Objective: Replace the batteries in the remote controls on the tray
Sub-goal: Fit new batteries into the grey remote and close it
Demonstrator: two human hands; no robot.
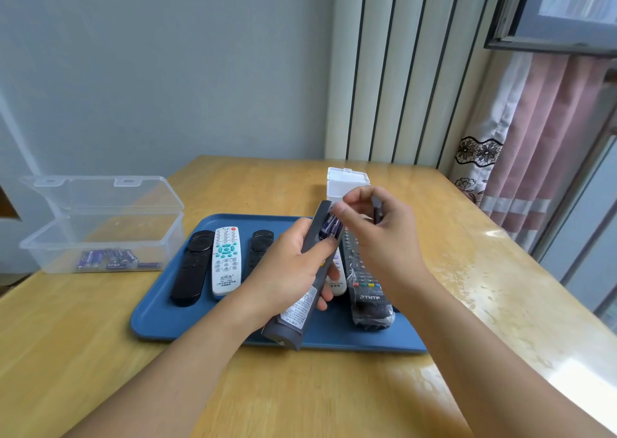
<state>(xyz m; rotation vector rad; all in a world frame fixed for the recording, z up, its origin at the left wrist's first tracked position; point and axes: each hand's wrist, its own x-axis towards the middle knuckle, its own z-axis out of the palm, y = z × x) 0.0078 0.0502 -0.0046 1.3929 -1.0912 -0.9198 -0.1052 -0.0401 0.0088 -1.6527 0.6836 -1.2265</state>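
The wooden table (434, 237) holds a blue tray (157, 317) with remotes in a row — a white remote (226, 260) lies between two black ones. A clear box (100, 234) at the left has spare batteries (107, 260) in it. My left hand (287, 270) grips a dark remote (300, 297), back side up, above the tray. My right hand (377, 234) holds its cover (377, 209) — fingertips at the batteries inside.

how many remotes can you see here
6. Four lie flat on the blue tray: black remote, white remote, second black remote, wrapped remote. Another white remote is half hidden. The left hand holds a grey remote.
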